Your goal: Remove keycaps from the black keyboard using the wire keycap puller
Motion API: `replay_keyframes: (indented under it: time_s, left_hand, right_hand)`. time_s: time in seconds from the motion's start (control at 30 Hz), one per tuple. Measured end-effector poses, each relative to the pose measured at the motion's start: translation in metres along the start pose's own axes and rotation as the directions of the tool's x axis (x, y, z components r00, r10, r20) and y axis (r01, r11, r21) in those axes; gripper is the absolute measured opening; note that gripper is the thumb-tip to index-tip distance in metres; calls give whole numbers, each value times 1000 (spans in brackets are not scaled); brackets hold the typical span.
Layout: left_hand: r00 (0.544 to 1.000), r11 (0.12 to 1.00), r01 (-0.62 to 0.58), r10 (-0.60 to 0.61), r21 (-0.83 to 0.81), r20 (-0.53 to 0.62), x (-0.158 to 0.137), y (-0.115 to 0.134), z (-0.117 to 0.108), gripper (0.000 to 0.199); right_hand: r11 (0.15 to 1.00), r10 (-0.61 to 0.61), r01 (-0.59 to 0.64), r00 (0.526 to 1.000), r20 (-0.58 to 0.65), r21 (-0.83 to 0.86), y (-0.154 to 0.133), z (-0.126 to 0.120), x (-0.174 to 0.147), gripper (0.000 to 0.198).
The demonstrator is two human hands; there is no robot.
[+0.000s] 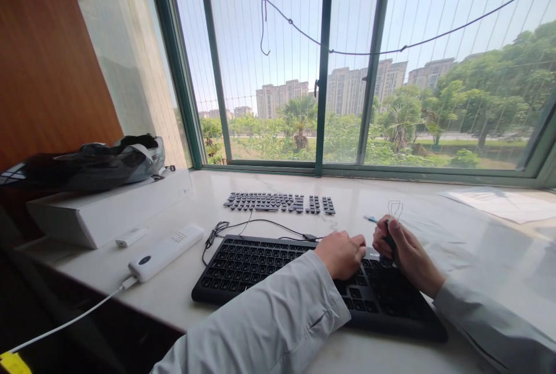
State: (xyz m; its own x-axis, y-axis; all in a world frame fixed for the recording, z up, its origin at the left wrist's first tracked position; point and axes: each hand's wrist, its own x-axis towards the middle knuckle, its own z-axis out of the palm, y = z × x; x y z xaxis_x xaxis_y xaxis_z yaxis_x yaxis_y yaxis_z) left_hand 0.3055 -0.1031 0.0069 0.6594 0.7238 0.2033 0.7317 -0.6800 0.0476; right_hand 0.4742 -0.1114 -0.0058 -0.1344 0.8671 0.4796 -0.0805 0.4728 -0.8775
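Observation:
A black keyboard (243, 264) with its keycaps off lies on the white counter, showing rows of bare switch sockets. My left hand (341, 254) rests over its middle right part, fingers curled and closed; the fingertips are hidden, so what they hold, if anything, cannot be made out. Above the number pad side, my right hand (406, 249) is closed round a keycap puller (390, 241) with a dark handle. Its thin wire loops point up, and its dark lower end is down at the keyboard. Behind the keyboard, the removed keycaps (269, 202) lie in ordered rows.
A black cable (217, 230) is coiled behind the keyboard. A small blue-tipped item (370, 219) lies near my right hand. At left are a white power bank (167, 251) with a cable, a small white piece (131, 237) and a white box (108, 209). Papers (504, 205) lie right.

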Motion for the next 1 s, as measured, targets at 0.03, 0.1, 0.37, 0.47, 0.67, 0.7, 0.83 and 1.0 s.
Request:
replay_keyframes:
  time_s: [0.03, 0.1, 0.37, 0.47, 0.67, 0.7, 0.83, 1.0]
  left_hand:
    - [1000, 1000, 0, 0, 2, -1, 0, 0, 0, 39]
    - [1000, 1000, 2, -2, 3, -1, 0, 0, -1, 39]
    - [1000, 1000, 5, -5, -6, 17, -1, 0, -3, 39]
    - [1000, 1000, 5, -5, -12, 21, 0, 0, -2, 39]
    - [1000, 1000, 1, -1, -10, 8, 0, -1, 0, 38]
    - [1000, 1000, -3, 3, -10, 10, 0, -1, 0, 38]
    - [1000, 999, 0, 0, -39, 12, -1, -1, -2, 37]
    - [1000, 998, 5, -4, -64, 15, -1, 0, -3, 36]
  right_hand:
    - [1000, 7, -7, 1000, 5, 11, 0, 0, 0, 39]
    - [1000, 15, -15, 1000, 7, 27, 1, 0, 1, 38]
    - [995, 53, -51, 998, -22, 88, -3, 2, 0, 39]
    - [980, 113, -99, 991, -70, 175, -10, 5, 1, 41]
    - [993, 71, -70, 997, -12, 98, -10, 4, 1, 41]
    - [997, 54, -54, 999, 9, 53, -9, 3, 0, 41]
    - [999, 35, -35, 999, 6, -4, -11, 1, -1, 38]
    - [998, 38, -38, 999, -6, 47, -18, 9, 0, 38]
